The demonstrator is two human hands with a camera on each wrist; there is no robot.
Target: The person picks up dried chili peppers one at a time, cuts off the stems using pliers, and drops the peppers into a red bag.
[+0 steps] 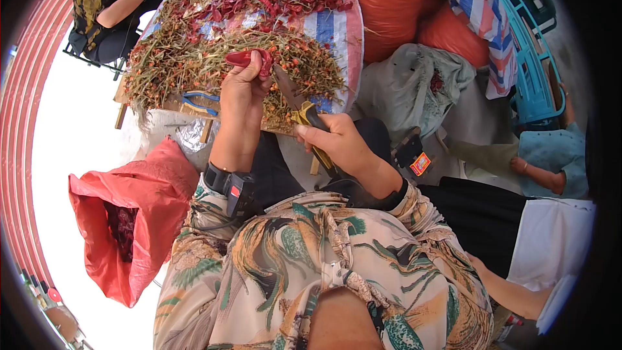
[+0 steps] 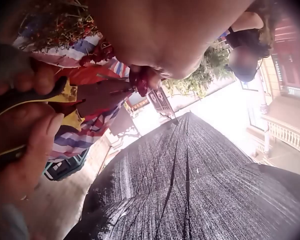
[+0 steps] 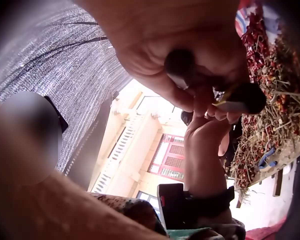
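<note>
Chili in left hand grip

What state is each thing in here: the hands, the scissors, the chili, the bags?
Left hand: raised, pinching a red chili.
Right hand: gripping the scissors, blades pointing at the chili.
Red bag: open, dark chilies inside.
Blue pliers: lying unused on the table.
Stem pile: heaped on the striped sheet.

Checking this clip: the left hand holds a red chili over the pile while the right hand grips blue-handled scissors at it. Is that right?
Not quite: the scissors in the right hand have yellow-and-black handles, as the head view shows. The blue-handled pair lies unused on the table. The rest stands: the left hand holds a red chili over the pile.
</note>
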